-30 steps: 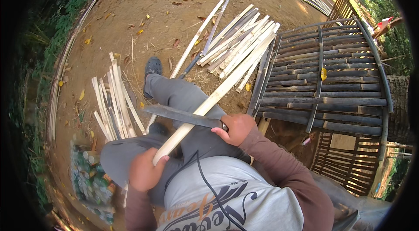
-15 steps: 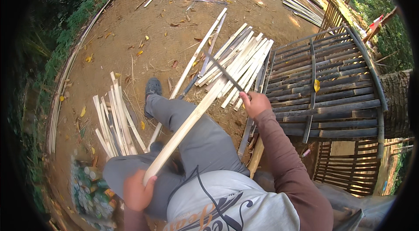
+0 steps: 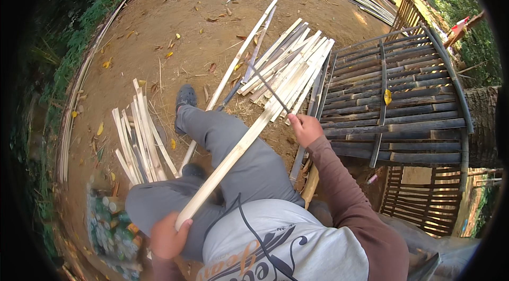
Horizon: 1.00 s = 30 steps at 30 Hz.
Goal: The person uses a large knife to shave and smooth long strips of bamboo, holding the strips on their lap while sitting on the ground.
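My left hand [image 3: 169, 235] is closed round the lower end of a pale split-bamboo slat [image 3: 229, 165]. The slat slants up to the right across my legs, its far end over a pile of similar slats. In my right hand [image 3: 307, 130] is a long, thin, dark-bladed knife [image 3: 269, 89], seen nearly edge-on, its handle mostly hidden by the fingers. The blade points up and to the left, crossing close to the slat's far end. Whether blade and slat touch, I cannot tell.
Pale cut slats [image 3: 305, 63] lie ahead; another bundle [image 3: 142, 140] is at the left. A dark bamboo rack [image 3: 408, 116] stands right. Long poles [image 3: 228, 76] lie beyond my leg. Bottles [image 3: 114, 228] fill a bag-like heap at lower left.
My right hand has shifted slightly left and down with the knife. The slat's far end sits a little lower, while my left hand keeps its hold. The view has tilted slightly.
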### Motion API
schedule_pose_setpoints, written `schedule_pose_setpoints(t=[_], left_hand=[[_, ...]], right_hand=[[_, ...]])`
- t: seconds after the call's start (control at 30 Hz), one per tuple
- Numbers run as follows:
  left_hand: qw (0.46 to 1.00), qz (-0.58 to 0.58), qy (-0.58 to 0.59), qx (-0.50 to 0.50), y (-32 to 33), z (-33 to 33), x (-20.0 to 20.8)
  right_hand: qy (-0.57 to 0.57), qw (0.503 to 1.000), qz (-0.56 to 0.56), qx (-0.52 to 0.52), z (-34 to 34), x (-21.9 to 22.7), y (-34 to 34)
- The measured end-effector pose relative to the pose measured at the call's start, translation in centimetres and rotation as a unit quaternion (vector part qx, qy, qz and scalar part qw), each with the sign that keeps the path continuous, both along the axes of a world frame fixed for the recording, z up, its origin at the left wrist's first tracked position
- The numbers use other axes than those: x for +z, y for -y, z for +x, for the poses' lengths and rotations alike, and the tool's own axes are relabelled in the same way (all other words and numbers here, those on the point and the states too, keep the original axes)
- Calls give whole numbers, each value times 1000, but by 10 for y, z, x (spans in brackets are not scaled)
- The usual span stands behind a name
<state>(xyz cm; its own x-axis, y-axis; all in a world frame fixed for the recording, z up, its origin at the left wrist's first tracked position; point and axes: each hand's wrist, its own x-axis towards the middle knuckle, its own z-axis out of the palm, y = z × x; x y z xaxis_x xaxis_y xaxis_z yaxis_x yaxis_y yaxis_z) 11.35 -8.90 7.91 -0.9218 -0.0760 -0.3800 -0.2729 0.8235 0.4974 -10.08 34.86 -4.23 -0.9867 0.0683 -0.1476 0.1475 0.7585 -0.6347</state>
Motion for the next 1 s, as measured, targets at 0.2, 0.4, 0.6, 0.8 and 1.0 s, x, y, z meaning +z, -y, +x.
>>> schedule_pose_setpoints(t=[0.2,0.4,0.6,0.8,1.0], left_hand=[[999,26,-1,-36,-23,-30,-20],[997,-17,-4,-72,-22,-32,-20],[999,0,-2,-49,-17,-27,-24],[997,-5,-10,-79,-20,-28,-9],[986,-140,-48,-75,-5,-20,6]], right_hand=[[34,988,116,95,20,-27,5],[82,988,103,-83,-18,-70,-48],[47,987,128,89,4,-29,-9],[72,983,94,-139,-39,-128,-108],[25,991,2,-129,-30,-54,-79]])
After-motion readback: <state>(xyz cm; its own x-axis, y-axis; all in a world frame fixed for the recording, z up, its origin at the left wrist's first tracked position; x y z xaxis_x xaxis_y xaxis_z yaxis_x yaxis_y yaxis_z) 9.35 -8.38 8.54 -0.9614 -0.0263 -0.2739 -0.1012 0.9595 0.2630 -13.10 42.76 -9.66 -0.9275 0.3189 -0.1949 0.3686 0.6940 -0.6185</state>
